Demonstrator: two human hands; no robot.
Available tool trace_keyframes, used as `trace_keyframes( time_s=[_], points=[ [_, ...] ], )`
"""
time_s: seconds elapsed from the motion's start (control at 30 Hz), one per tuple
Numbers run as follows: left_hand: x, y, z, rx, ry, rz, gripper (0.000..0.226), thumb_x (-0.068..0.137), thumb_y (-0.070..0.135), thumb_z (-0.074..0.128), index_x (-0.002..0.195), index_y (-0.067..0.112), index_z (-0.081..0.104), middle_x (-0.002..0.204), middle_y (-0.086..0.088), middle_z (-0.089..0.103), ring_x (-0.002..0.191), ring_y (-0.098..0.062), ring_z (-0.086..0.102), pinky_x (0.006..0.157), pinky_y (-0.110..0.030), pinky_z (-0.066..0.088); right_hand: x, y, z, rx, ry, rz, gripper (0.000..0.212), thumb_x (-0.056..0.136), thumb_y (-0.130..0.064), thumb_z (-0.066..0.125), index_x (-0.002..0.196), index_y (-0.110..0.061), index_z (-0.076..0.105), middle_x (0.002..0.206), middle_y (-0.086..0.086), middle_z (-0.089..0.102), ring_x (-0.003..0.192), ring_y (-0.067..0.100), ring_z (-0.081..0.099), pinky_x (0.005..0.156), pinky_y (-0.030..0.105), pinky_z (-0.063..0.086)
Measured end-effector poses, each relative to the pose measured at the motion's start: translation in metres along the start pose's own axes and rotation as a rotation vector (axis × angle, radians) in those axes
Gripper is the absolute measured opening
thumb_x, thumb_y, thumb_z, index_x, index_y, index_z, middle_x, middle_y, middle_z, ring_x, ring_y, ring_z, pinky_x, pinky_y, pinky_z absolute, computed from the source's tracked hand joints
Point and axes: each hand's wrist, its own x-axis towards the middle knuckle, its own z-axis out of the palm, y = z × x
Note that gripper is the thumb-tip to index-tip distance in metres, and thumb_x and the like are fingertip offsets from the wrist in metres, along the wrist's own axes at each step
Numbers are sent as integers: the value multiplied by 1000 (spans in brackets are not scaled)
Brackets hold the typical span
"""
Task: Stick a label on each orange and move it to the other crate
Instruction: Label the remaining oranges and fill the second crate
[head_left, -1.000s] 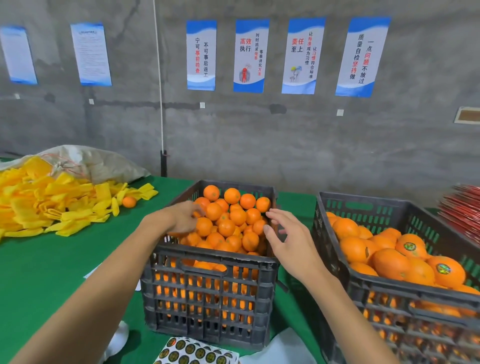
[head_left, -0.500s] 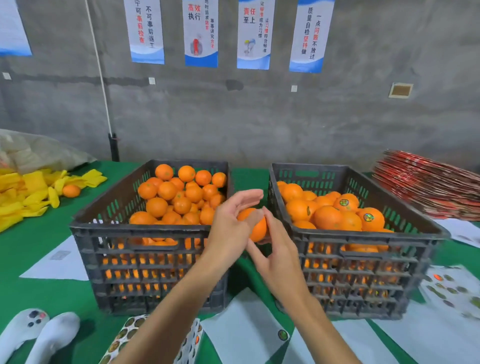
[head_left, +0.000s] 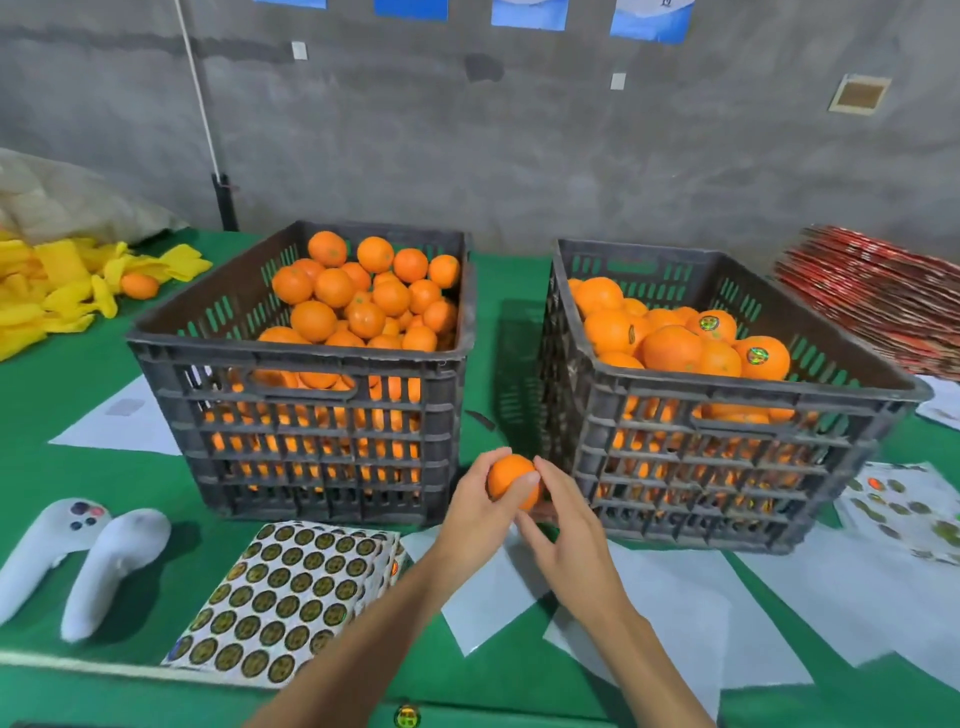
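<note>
Far left: two white controllers lying on green table, yellow wrappers heaped behind with one loose orange among them. None of it in play.

Next over: label sheet flat at near table edge, rows of round stickers, just left of and below both hands. Nearer the left forearm than the right hand, but left hand busy.

Left crate heaped with unlabelled fruit, none showing a sticker.

Centre, low, in front of the gap between crates: held orange gripped by left hand, fingers and thumb curled round its left and underside. No label visible on the exposed face. Round fruit, so no long axis to line up.

Right hand touching the fruit's right side, thumb and forefinger pinched together near the skin. Sticker between them or not: cannot tell, too small.

Right crate just right of the hands, labelled fruit on top, rim higher than the held fruit.

Likely step: pressing on or about to fetch a label. Key relation for the coming move: sheet down-left, destination up-right; drop-off an upward, rightward lift over the near rim, right hand closer.
</note>
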Motion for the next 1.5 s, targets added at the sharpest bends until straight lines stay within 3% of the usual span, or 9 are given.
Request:
trace_keyframes(
  time_s=[0.17,0.33,0.43,0.6,0.87,1.03,1.27,1.4,1.5],
  points=[
    [-11,-38,8,52,24,-61,55,98,49,63,146,36,39,138,4,52,116,3,56,89,-13,44,-22,30,-15,-231,-64,-7,18,104,-23,57,114,-21,72,114,-12,66,104,13,64,87,28,50],
    [-17,-55,15,186,36,-8,61,100,59,52,153,38,29,148,5,45,126,-15,54,107,-39,46,-43,46,-15,-385,-186,170,52,94,-58,62,129,-21,69,139,-14,52,127,11,46,107,26,38],
    [-19,-56,17,274,47,42,62,102,59,47,155,35,25,154,8,37,132,-15,49,109,-41,45,-47,48,-15,-400,-173,193,61,89,-67,62,129,-22,70,139,-15,51,128,7,42,109,26,38],
    [-20,-58,19,335,37,79,63,100,64,43,154,39,22,152,9,35,132,-14,48,109,-38,45,-49,47,-12,-450,-108,138,40,92,-59,64,112,-27,79,121,-16,59,113,8,50,97,30,45],
    [-23,-55,18,369,19,85,62,99,66,41,152,42,21,150,12,32,131,-13,48,108,-40,47,-42,53,-3,-91,27,309,17,90,-35,74,73,-36,76,93,-22,60,100,1,51,86,34,48],
    [-25,-52,16,308,32,60,61,100,63,46,154,41,24,151,12,37,130,-10,51,108,-37,47,-38,40,-6,68,156,386,17,95,-30,70,81,-39,76,90,-18,65,89,3,62,78,31,50],
    [-18,-10,8,-83,186,4,42,100,49,55,140,43,43,135,11,53,109,16,55,85,-1,44,5,-32,-9,-115,427,60,12,98,-25,67,107,-25,75,96,-20,60,84,3,62,71,16,48],
    [-11,30,1,-270,187,61,56,95,61,59,142,33,47,135,5,58,120,-6,61,105,-33,51,29,-62,-13,-183,474,-77,14,96,-18,69,109,-19,76,103,-8,58,81,8,60,61,32,55],
    [-1,56,-2,-322,182,58,58,96,62,56,144,32,43,136,4,58,125,-12,60,111,-43,48,39,-73,-21,-81,403,-113,22,102,-19,59,119,-20,73,114,-11,58,103,9,60,83,33,55]
  ],
)
